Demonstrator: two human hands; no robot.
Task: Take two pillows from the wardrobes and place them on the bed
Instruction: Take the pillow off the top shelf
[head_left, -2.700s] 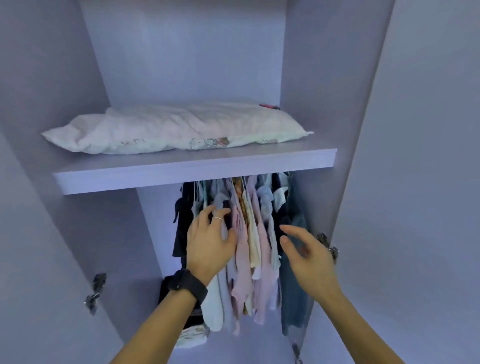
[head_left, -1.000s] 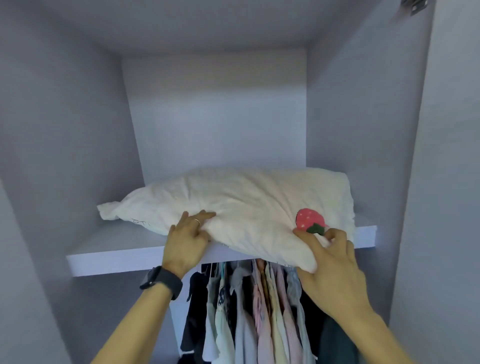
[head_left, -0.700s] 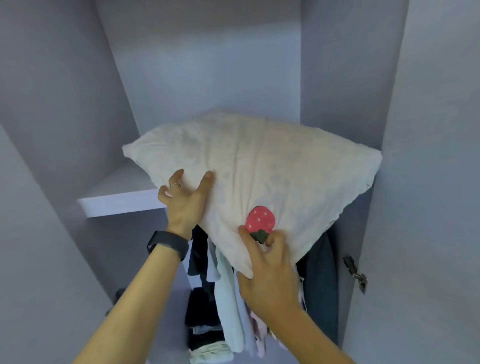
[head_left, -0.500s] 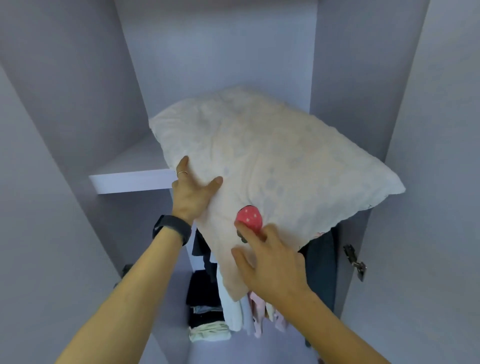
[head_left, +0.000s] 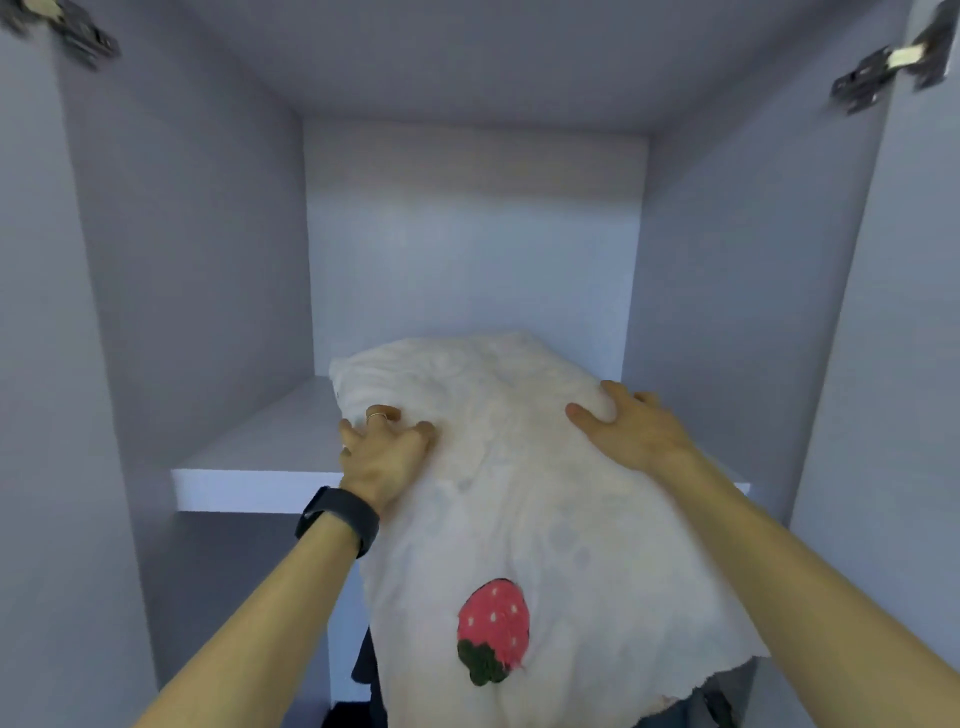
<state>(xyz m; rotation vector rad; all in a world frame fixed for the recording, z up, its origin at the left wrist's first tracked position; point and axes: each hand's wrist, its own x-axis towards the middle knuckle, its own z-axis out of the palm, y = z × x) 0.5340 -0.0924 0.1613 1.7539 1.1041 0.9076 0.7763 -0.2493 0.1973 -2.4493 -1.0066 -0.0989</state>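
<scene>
A cream-white pillow (head_left: 524, 488) with a red strawberry patch (head_left: 492, 634) lies lengthwise, its far end on the wardrobe shelf (head_left: 260, 462) and its near end hanging out towards me. My left hand (head_left: 382, 449), with a ring and a black wristband, grips the pillow's left side, fingers dug into the fabric. On the upper right part of the pillow my right hand (head_left: 631, 426) presses down and holds it. No second pillow or bed is in view.
The wardrobe compartment is pale lilac, with side walls close on both sides and its ceiling above. Door hinges (head_left: 883, 62) show at the top right and top left. Dark clothes (head_left: 366, 670) hang below the shelf, mostly hidden by the pillow.
The pillow has turned end-on, its far end now on the shelf. My right hand left the strawberry patch for the pillow's upper right. The view tilted upward.
</scene>
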